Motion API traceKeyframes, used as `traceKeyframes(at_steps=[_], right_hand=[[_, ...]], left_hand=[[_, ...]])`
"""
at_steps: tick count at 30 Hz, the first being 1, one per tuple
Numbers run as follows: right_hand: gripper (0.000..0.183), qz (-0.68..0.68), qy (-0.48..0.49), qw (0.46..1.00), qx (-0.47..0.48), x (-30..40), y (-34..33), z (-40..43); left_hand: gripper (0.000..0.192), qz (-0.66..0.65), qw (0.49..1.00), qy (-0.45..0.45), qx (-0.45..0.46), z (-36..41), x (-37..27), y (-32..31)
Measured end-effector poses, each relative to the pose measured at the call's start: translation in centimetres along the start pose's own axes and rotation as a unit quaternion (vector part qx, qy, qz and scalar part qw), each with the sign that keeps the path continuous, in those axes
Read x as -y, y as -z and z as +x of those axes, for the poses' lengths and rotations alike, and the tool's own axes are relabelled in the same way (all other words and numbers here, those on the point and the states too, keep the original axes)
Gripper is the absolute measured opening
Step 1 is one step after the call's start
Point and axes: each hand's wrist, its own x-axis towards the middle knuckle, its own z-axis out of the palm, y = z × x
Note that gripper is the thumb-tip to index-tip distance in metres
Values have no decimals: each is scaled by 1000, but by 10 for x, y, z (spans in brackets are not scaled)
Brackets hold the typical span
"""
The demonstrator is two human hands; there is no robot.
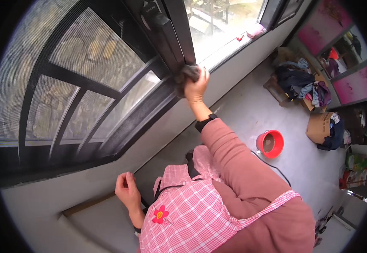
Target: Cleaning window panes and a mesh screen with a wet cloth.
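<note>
My right hand [197,84] grips a dark, wet-looking cloth [190,74], pressed against the lower corner of the black window frame [167,50]. Part of the cloth is hidden behind my fingers. Beside my hand, the window sill [223,52] runs off to the right in bright light. On the left, a mesh-covered window pane [95,47] with black bars shows a stone wall outside. My left hand [128,191] hangs low near the white wall, fingers loosely curled, with nothing seen in it.
A red bucket [271,144] with murky water stands on the grey floor, a black cable [273,167] beside it. Heaped clothes [297,79] and a cardboard box [319,128] lie farther right. A pink item [255,30] and a small red object [239,38] rest on the sill.
</note>
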Motion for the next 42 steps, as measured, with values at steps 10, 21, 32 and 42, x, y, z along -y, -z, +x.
traceKeyframes(at_steps=[10, 21, 32, 42], right_hand=[[49, -161, -312, 899, 260, -76, 66, -64], [35, -146, -274, 895, 321, -110, 199, -64], [37, -254, -370, 843, 298, -165, 309, -71], [51, -269, -341, 852, 294, -164, 305, -68]], left_hand=[[29, -71, 961, -115, 243, 63, -82, -66], [29, -295, 906, -158, 258, 143, -216, -197], [37, -17, 939, -343, -3, 142, -212, -176], [43, 347, 841, -411, 66, 139, -260, -112]])
